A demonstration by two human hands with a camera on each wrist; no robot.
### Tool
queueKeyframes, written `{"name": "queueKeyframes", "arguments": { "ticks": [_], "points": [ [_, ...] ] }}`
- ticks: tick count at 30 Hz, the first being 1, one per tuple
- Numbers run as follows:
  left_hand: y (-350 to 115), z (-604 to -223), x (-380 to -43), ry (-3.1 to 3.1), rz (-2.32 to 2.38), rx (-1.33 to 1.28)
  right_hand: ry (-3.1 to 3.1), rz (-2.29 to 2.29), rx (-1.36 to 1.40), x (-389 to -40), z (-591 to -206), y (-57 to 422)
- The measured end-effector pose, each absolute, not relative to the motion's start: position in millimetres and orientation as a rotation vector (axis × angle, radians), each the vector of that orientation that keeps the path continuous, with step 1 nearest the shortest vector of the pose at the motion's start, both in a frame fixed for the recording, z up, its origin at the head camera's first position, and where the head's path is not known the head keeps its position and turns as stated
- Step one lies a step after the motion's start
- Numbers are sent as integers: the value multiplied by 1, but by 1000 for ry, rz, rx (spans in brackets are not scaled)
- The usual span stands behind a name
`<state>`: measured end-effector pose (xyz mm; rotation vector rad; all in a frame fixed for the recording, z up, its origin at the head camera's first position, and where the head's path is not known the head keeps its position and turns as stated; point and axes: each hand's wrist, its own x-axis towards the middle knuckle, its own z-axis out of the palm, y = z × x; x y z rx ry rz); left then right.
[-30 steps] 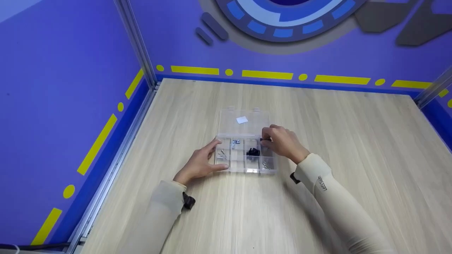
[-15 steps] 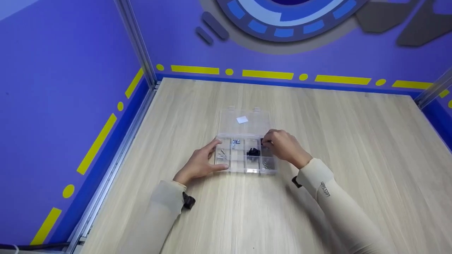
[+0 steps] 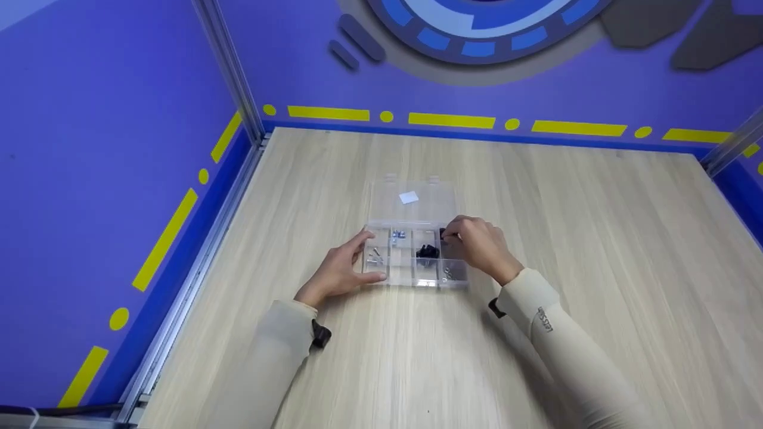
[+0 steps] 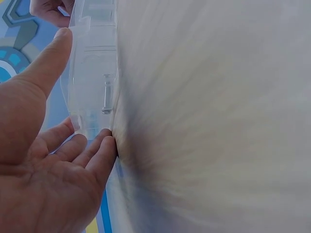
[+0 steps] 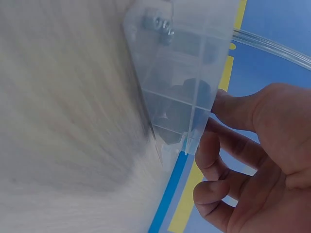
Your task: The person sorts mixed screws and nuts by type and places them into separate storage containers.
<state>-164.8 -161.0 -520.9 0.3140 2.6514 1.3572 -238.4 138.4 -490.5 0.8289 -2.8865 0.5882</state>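
A clear plastic compartment box (image 3: 400, 280) lies on the table with its lid folded back. Its left end is gripped by my left hand (image 3: 338, 269), thumb at the front wall and fingers along the side. My right hand (image 3: 484, 245) reaches into the back right compartment with curled fingers, right beside a small dark piece (image 3: 442, 233); I cannot tell whether it is pinched, since the fingertips are hidden. Black parts (image 3: 427, 252) fill the neighbouring compartment. Screws (image 3: 375, 256) lie at the left, small bluish metal parts (image 3: 399, 235) at the back, silver nuts (image 3: 447, 274) at the front right.
The open lid (image 3: 384, 205) extends behind the box and bears a white label (image 3: 408, 197). Blue panels (image 3: 119, 149) with yellow markings stand at the left and back of the wooden table (image 3: 536, 185). A metal post (image 3: 229, 71) rises at the back left corner.
My right hand has lowered slightly and shifted a little to the right at the back right compartment. The left hand keeps its grip on the box, which stays in place.
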Motion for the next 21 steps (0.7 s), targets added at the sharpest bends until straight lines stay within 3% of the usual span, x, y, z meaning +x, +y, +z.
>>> {"name": "queueKeyframes", "arguments": {
  "ticks": [14, 21],
  "points": [
    [-174, -521, -167, 2613, 1365, 310, -2872, 698, 823, -236, -495, 135],
    [-197, -508, -164, 2573, 1404, 216, -2671, 807, 744, -244, -493, 167]
  ]
}}
